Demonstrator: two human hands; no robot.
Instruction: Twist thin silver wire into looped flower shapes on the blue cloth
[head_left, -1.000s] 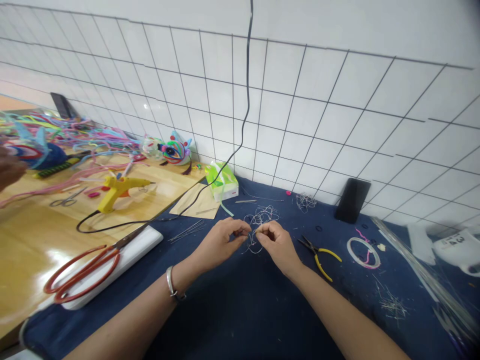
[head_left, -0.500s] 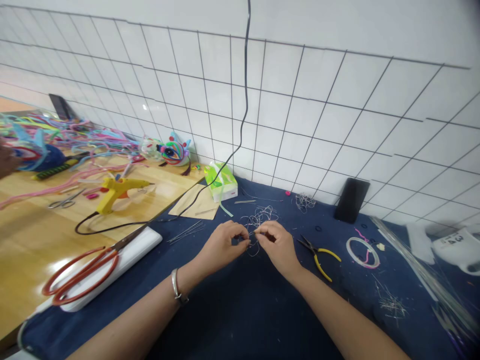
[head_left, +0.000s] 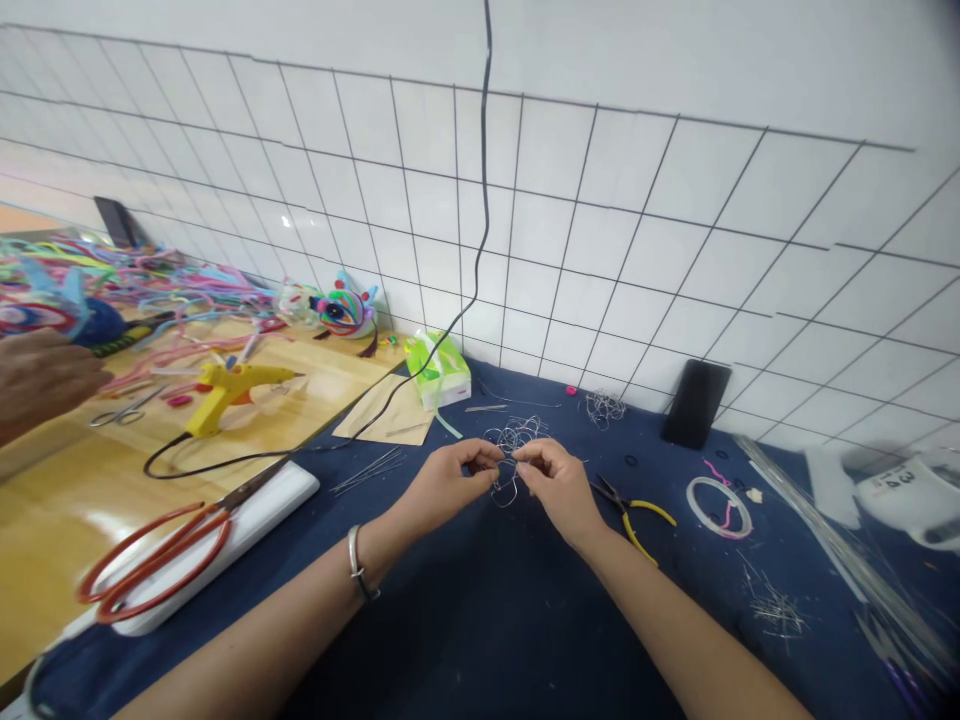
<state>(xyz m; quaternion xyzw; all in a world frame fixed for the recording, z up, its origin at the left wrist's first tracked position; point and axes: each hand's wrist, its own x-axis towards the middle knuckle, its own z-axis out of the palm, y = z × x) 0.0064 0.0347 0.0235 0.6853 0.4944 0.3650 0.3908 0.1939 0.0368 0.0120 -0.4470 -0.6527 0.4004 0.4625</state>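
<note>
White gridded wall, glossy wooden table

Our left arm and right arm slant forward and inward, wrists nearly straight. We have our left hand and right hand facing each other, close together, fingers curled, each thumb pinched toward the forefinger, on the side nearest us.

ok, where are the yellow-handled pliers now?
Head view, right of centre: the pliers lie on the dark blue cloth, between the right hand and the white ring.
</note>
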